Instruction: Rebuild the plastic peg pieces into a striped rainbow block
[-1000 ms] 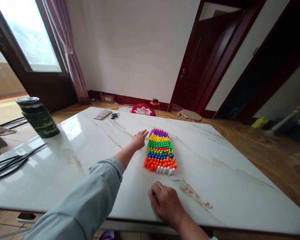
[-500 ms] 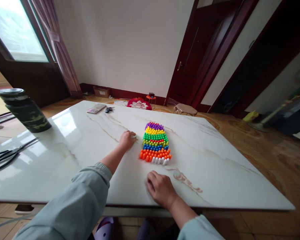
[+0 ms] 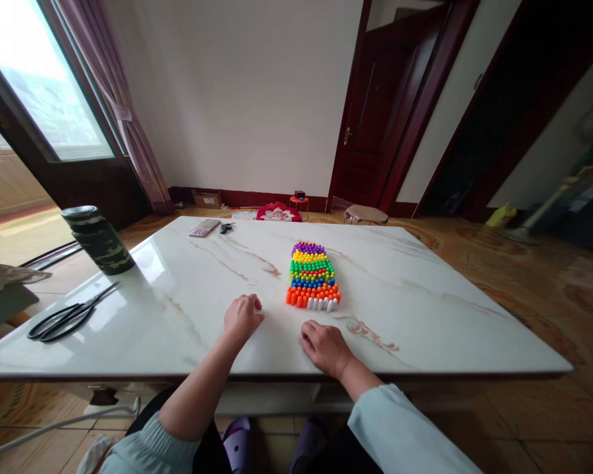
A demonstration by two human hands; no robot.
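On the white marbled table [image 3: 415,309] stand many small rounded, glossy pieces [image 3: 312,266], packed in coloured rows: purple and red at the far end, then yellow, green, blue and orange. Several white pieces [image 3: 322,305] stand at the near right corner. My left hand [image 3: 243,317] is closed over the table, left of and nearer than the block of rows. Something small and whitish shows at its fingertips, too small to name. Just in front of the white pieces my right hand [image 3: 325,347] rests on the table, fingers curled; whatever may be inside them is hidden.
Black-handled scissors [image 3: 72,317] lie at the left, with a dark camouflage flask [image 3: 99,242] behind them. A phone [image 3: 204,228] and keys [image 3: 226,228] lie near the far edge. Beyond the table is a stool [image 3: 366,214].
My left hand has drawn back from beside the rows toward the near edge. My right hand stays closed by the white pieces. The camera view has shifted, showing more of the left side.
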